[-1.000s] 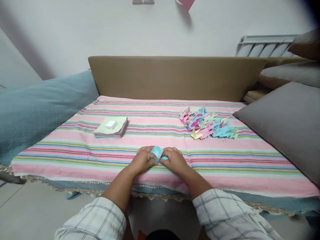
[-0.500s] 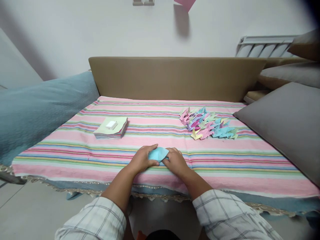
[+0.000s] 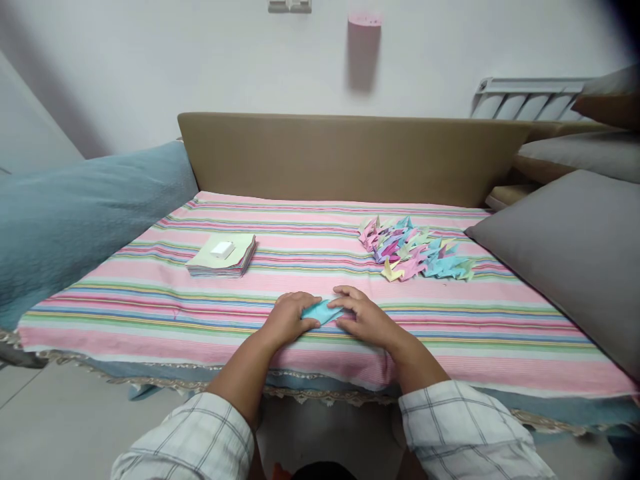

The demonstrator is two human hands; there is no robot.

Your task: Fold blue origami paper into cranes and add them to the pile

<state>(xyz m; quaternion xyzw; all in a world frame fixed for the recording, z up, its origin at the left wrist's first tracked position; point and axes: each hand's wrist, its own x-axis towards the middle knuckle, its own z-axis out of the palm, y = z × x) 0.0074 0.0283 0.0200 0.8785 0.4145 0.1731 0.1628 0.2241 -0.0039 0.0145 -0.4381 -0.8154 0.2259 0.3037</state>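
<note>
Blue paper (image 3: 323, 312) points right (long axis crosswise), left hand (image 3: 289, 319) pinching, right hand (image 3: 369, 321) half-open.

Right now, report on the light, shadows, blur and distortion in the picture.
Head view: soft, fairly even light, no strong glare; a grey shadow on the wall below the pink hanging piece; a dark blurred patch over the upper right corner; the grey cushion looks stretched toward the right edge; the blue paper too small and soft to read its creases.
</note>
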